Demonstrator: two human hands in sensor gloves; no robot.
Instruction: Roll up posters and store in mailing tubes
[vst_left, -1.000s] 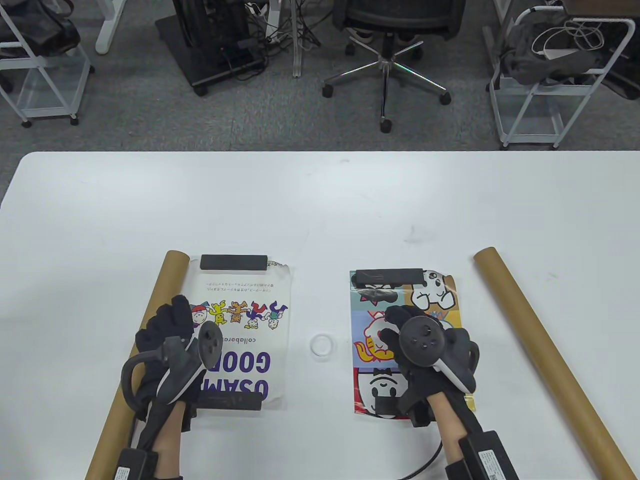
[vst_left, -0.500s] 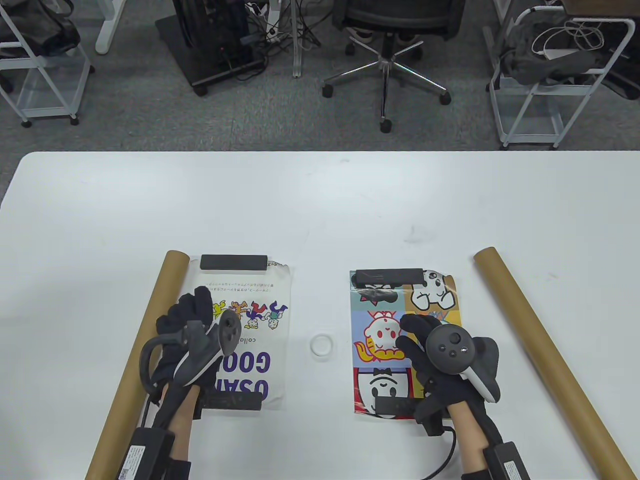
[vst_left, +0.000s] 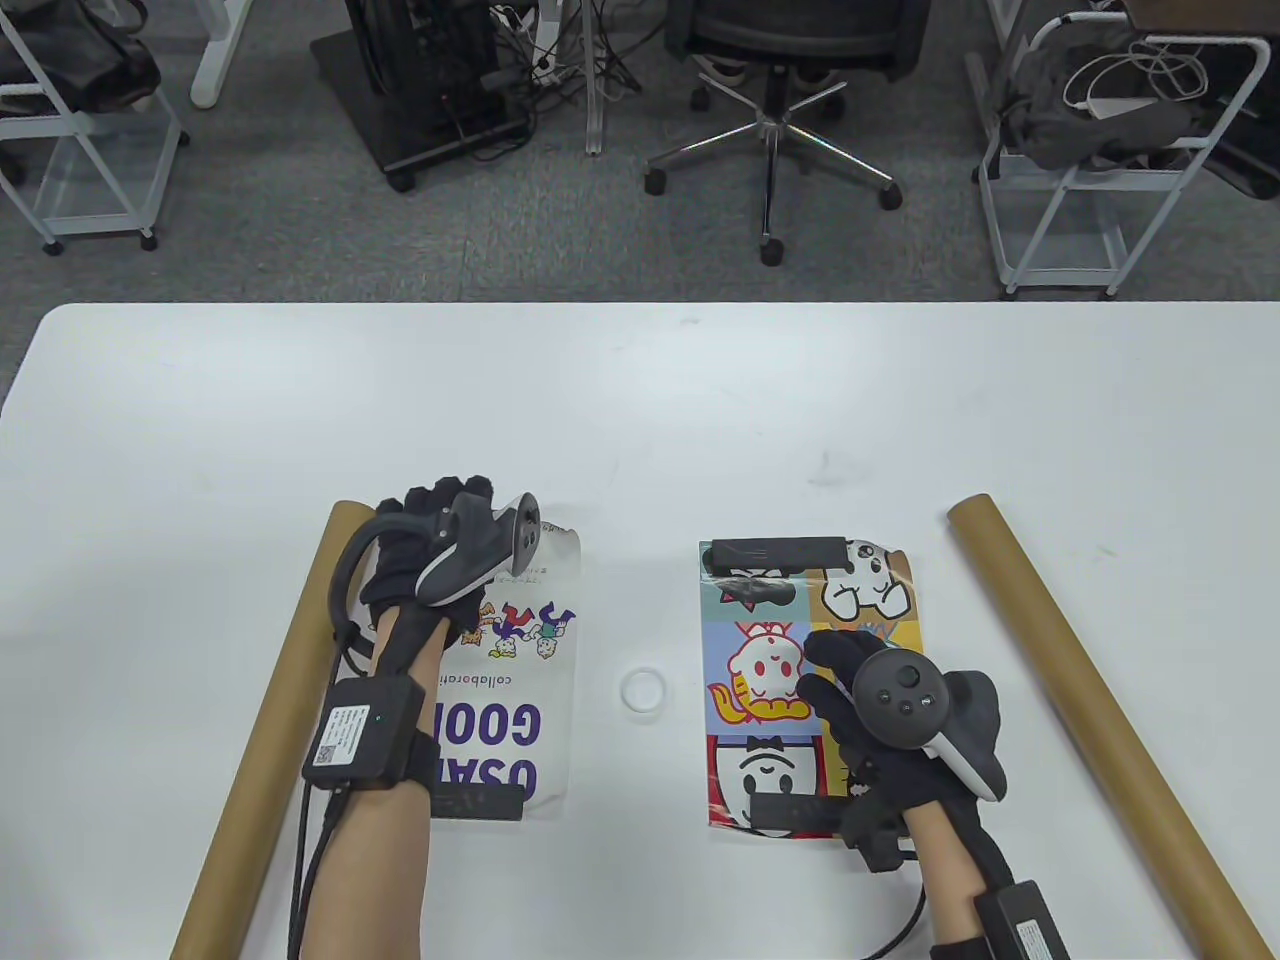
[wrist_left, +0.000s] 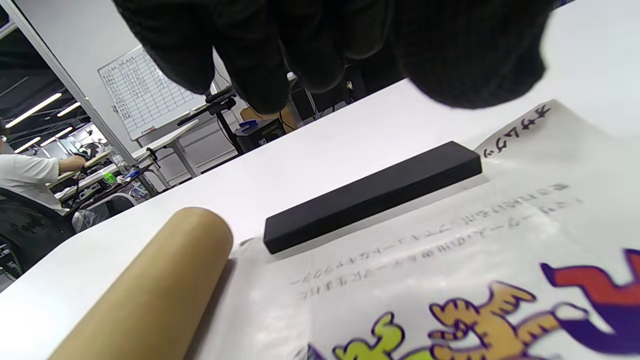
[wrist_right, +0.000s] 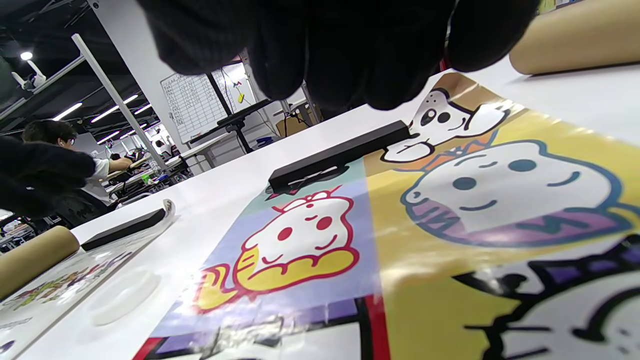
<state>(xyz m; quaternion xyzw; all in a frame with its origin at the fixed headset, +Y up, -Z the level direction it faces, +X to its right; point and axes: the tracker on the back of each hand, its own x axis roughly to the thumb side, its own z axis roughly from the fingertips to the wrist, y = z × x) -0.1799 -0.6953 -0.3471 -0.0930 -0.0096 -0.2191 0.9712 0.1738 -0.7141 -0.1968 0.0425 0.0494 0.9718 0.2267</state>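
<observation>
A white poster (vst_left: 530, 690) with purple letters lies flat at the left, a brown mailing tube (vst_left: 270, 720) along its left side. A colourful cartoon poster (vst_left: 760, 660) lies at the right, with a second tube (vst_left: 1080, 690) further right. Black weight bars hold the poster ends down. My left hand (vst_left: 440, 500) is over the white poster's far end; in the left wrist view its fingers (wrist_left: 310, 50) hang above the far bar (wrist_left: 370, 195) without touching it. My right hand (vst_left: 825, 670) hovers over the cartoon poster (wrist_right: 450, 210) with relaxed fingers, holding nothing.
A small white ring (vst_left: 643, 690) lies between the posters. Bars sit at the cartoon poster's far end (vst_left: 775, 552) and near end (vst_left: 790, 812), and at the white poster's near end (vst_left: 480, 803). An office chair (vst_left: 775, 100) and carts stand beyond the table (vst_left: 640, 400).
My left hand has moved from the middle of the white poster up to its far end, over the black bar. My right hand drifted slightly right and towards me, then stayed.
</observation>
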